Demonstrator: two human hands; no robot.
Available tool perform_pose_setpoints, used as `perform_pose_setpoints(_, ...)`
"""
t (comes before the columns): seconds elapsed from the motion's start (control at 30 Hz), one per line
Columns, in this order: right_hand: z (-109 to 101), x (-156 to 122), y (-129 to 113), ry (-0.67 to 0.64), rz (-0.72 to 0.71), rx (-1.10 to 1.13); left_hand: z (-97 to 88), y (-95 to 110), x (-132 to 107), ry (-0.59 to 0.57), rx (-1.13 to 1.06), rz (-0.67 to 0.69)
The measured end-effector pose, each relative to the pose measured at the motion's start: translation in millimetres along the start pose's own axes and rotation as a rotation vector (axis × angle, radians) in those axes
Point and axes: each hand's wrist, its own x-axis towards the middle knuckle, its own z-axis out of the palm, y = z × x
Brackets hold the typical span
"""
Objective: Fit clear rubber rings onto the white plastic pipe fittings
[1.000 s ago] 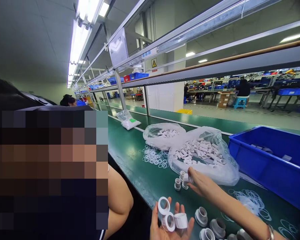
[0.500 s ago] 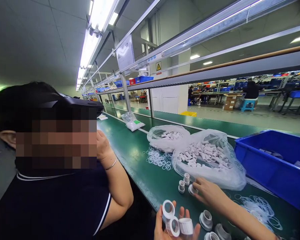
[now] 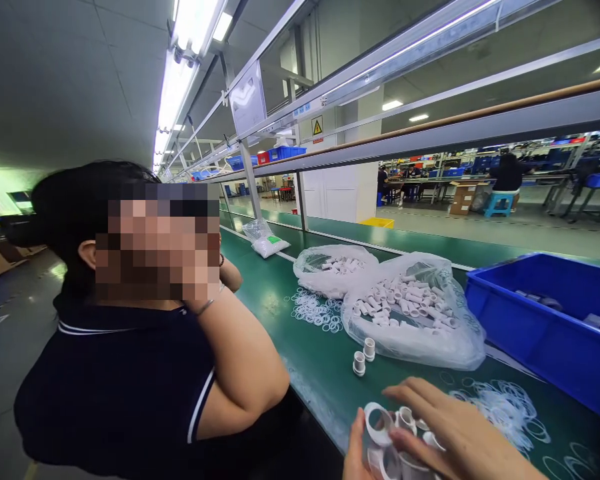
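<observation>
At the bottom of the frame the left hand [image 3: 360, 453] cups white plastic rings [image 3: 379, 425] and caps while the right hand [image 3: 455, 433] covers them. On the green table [image 3: 280, 300] above lie two bags of white fittings [image 3: 410, 307], loose O-rings [image 3: 315, 310] and a blue bin [image 3: 545, 333]; a co-worker [image 3: 145, 373] sits at left.

White plastic rings [image 3: 379, 425] & caps [image 3: 406, 419], clustered, bottom-centre.

A factory assembly line: long green conveyor belt [image 3: 280, 300], blue bins [image 3: 540, 327] (workers beyond).

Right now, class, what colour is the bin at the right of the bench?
Blue: the bin, seen in the head view.
</observation>
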Motion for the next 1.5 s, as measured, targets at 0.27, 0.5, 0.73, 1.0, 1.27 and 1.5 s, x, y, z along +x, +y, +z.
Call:
perform_pose_setpoints(0.27, 15.1, 7.8, -26.0, -0.127, -0.004, -0.191, 176.0, 394.7, -68.9, -0.353, -0.044, 0.551)
perform_pose_setpoints(0.5, 16.5, 38.6, 7.8, -0.09, 0.125, 0.308, 158.8, 349.8, -3.4, -0.447, 0.116, 0.867)
perform_pose_setpoints(0.73, 85.4, 78.4, 73.6, 0.241, -0.067, 0.025, 146.1, 350.1, -32.4, -0.448, 0.089, 0.917)
perform_pose_setpoints(1.0, 134.2, 77.2, 101.8, 0.13, -0.072, -0.254, 120.4, 409.2, -57.5, -0.415, 0.109, -0.066)
perform_pose_setpoints(1.27, 115.8, 64.4, 87.8, -0.112, -0.067, -0.274, 33.8, 226.9, 103.7, -0.221, 0.028, 0.446)
perform_pose_setpoints(1.5, 77.8, 34.5, 61.3, -0.175, -0.073, -0.157, -75.8, 167.9, 112.3, -0.191, 0.103, 0.502)
